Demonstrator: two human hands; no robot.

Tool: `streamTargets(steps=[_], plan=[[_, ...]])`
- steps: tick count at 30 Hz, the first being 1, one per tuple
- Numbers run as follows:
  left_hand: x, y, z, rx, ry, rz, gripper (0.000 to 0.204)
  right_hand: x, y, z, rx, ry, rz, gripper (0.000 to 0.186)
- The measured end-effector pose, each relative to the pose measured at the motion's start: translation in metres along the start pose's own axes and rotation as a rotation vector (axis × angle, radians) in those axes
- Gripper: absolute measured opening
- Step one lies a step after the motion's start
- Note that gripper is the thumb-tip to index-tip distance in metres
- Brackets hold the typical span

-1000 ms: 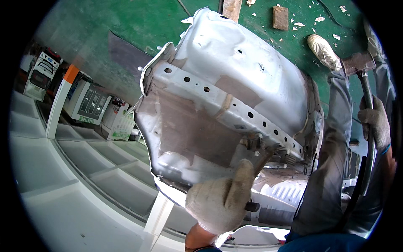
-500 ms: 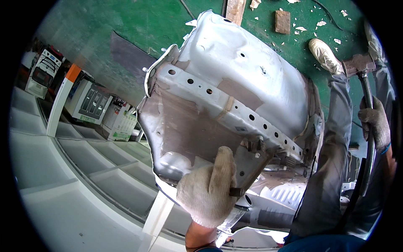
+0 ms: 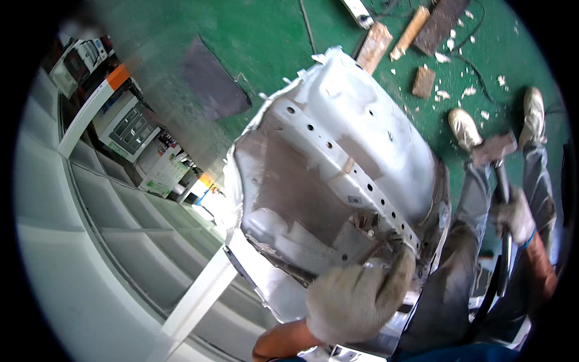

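Note:
A large silver-grey car body panel (image 3: 386,120), with brown patches and a rail (image 3: 338,154) pierced by a row of holes, lies before me. My left hand (image 3: 356,301), in a pale knit glove, is over the panel's near edge. Its thumb stretches toward the near end of the rail. The other fingers curl underneath, out of sight and slightly blurred, so whatever they hold is hidden. On the right, my gloved right hand (image 3: 512,217) is wrapped round the metal handle of a heavy hammer (image 3: 494,149). The hammer's head points away from me, beside my legs.
Wood pieces (image 3: 375,47), a brown block (image 3: 423,82), pale scraps and a dark cable (image 3: 479,75) lie on the green floor (image 3: 259,36). A dark mat (image 3: 211,84) lies beyond the panel. My shoes (image 3: 464,128) stand at the right. White framing (image 3: 199,295) rises at the left.
My view has shifted, showing more floor. My left hand has moved right and nearer, toward the rail's near end; the dark bar end beside it no longer shows. The hammer stays in my right hand.

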State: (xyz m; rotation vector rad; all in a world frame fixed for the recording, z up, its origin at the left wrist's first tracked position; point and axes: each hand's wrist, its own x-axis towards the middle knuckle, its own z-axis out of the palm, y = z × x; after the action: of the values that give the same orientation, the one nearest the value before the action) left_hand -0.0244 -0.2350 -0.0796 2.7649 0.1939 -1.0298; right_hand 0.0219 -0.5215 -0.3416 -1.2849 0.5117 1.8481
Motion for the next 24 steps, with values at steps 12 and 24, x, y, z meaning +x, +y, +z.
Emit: streamTargets(steps=[12, 24], plan=[[-0.248, -0.078, -0.018, 0.104, 0.437, -1.080, 0.032, -0.025, -0.116, 0.220, -0.357, -0.291, -0.489, 0.045], [-0.258, -0.070, 0.030, -0.077, 0.571, -1.183, 0.026, -0.009, -0.170, 0.310, -0.722, -0.480, -0.765, 0.037]])
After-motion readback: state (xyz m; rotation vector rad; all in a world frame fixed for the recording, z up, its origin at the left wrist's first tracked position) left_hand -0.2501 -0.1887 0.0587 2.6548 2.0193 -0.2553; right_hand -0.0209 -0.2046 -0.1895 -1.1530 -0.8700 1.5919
